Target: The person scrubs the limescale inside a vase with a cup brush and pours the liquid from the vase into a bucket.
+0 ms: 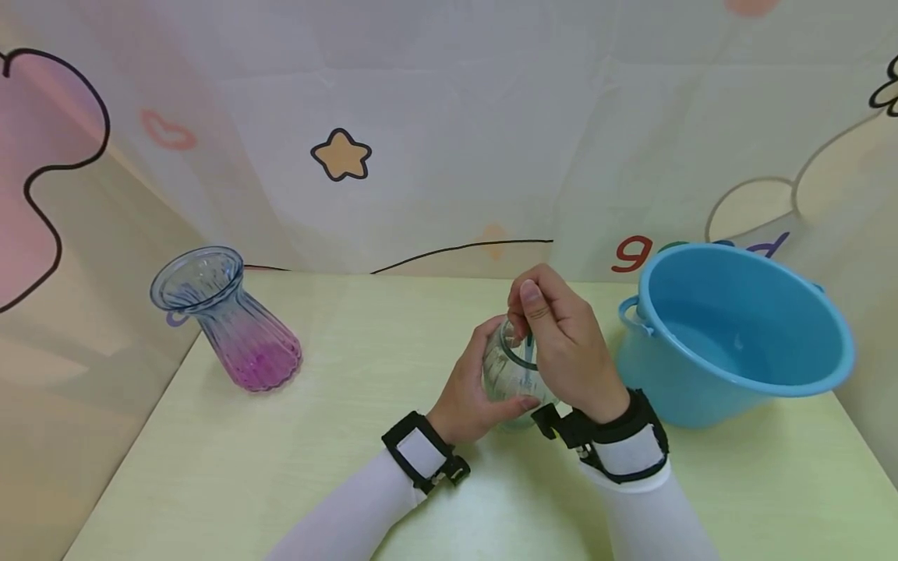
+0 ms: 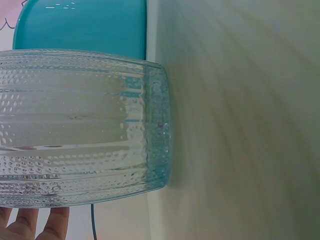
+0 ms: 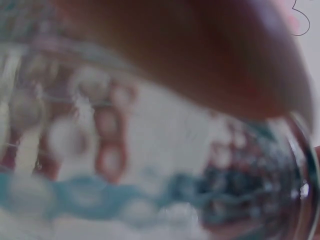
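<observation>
My left hand (image 1: 468,393) is wrapped around a clear, ribbed glass vase (image 1: 500,379) near the middle of the table. In the left wrist view, the dimpled wall of this vase (image 2: 75,125) fills the left half, with fingertips (image 2: 52,223) at its side. Over the mouth, my right hand (image 1: 570,351) is curled and pinches a thin blue stick (image 1: 528,351), which reaches down inside the glass. Its upper end is hidden in the fingers, so its kind is unclear. The right wrist view shows blurred glass and part of a hand up close.
A second glass vase (image 1: 245,331), blue above and pink below, with a flared rim, stands at the left. To the right, close to my right hand, is a large light-blue bucket (image 1: 691,389) with handle lugs. A printed cloth (image 1: 449,156) hangs behind the pale table (image 1: 337,460).
</observation>
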The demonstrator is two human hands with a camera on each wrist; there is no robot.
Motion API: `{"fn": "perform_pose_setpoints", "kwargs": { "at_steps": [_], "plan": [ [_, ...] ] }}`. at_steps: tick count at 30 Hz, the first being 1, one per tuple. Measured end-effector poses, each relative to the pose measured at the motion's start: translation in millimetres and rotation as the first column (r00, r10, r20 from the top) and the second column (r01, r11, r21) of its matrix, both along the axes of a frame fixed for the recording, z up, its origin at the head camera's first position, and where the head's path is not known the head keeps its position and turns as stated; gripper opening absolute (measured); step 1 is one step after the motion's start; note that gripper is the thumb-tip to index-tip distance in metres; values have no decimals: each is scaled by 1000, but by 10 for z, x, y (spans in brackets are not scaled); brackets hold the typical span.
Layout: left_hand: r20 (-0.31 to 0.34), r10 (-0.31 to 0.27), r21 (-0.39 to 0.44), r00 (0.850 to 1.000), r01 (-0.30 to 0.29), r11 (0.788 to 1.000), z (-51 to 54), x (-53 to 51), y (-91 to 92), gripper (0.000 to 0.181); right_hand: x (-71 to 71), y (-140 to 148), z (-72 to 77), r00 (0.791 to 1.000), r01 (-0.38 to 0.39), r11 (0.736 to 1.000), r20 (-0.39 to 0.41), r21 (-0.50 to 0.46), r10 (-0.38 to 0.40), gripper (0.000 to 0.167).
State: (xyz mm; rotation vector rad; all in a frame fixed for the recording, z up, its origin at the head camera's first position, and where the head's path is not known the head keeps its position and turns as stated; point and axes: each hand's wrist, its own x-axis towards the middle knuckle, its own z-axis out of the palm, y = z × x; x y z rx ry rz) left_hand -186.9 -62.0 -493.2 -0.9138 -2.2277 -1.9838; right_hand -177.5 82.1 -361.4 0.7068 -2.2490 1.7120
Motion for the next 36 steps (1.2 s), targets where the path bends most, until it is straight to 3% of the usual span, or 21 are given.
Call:
{"fn": "perform_pose_setpoints", "kwargs": {
  "at_steps": [14,22,30,36],
  "plan": [
    [-3,-7,0,1000,7,1000,35,4,-2,95,12,-4,20,1000,-19,999,9,-38,20,23],
    [-37,3,-2,999,-3,1000,34,-36,9,95,-4,-6,29,1000,-11,999,-15,-40,10,23],
    [11,-9,17,1000,9,1000,-2,-2,6,92,2,-4,-5,1000,-8,1000,-3,-19,8,24],
    [8,-7,12,1000,7,1000,-1,-4,8,93,0,-6,-3,1000,-6,1000,-8,-20,6,23]
  ]
}}
